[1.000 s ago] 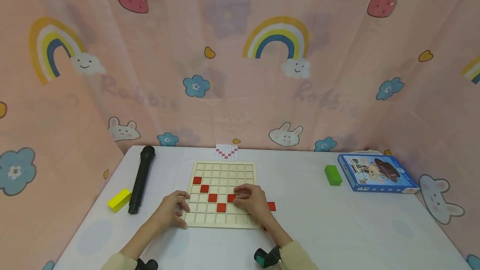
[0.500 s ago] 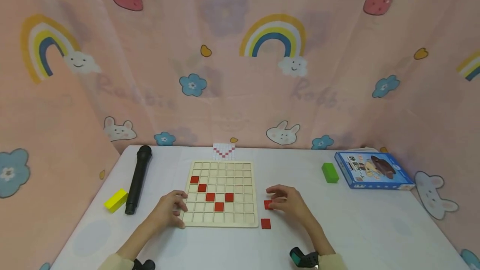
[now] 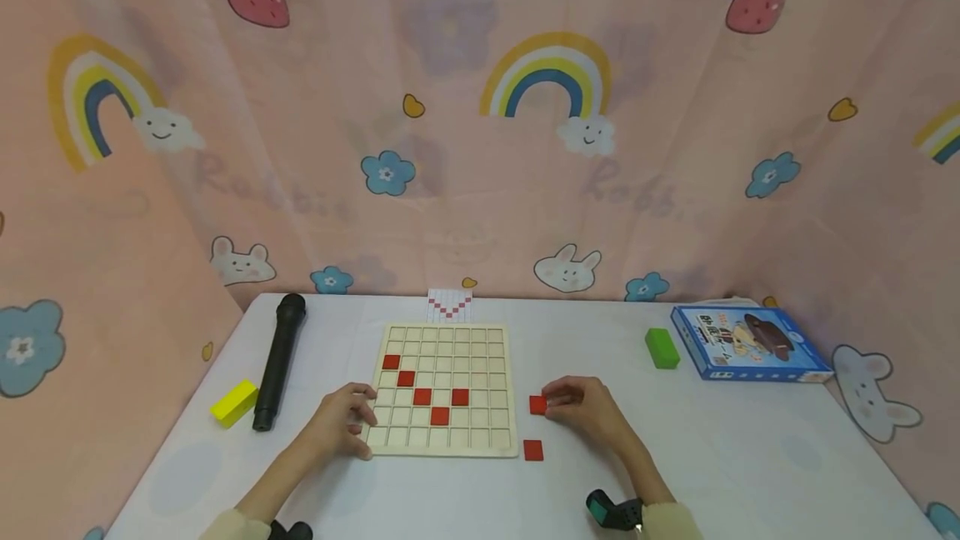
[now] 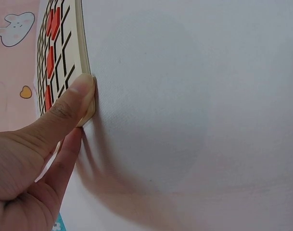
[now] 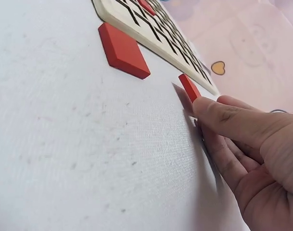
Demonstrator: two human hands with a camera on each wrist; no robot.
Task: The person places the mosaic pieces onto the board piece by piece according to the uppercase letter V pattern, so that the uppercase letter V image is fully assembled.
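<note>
A cream wooden grid board (image 3: 480, 427) lies flat on the white table, with several red square tiles (image 3: 440, 417) in its cells. My left hand (image 3: 341, 423) holds the board's near left corner; the left wrist view shows the thumb (image 4: 71, 103) on the edge and a finger beneath the corner. To the right of the board, my right hand (image 3: 588, 411) pinches a red tile (image 5: 188, 87) between thumb and fingers. That tile appears tipped up from the table, with a shadow beside it. Another loose red tile (image 3: 533, 450) lies flat by the board's near right corner.
A small pattern card (image 3: 450, 304) with a red V stands behind the board. At left are a black microphone (image 3: 279, 365) and a yellow block (image 3: 235, 403). A green block (image 3: 662, 348) and a blue box (image 3: 750, 344) sit at the back right.
My right hand has left a red tile on the board, moved right to the loose tiles and taken hold of the farther one. The left hand has stayed at the board's corner.
</note>
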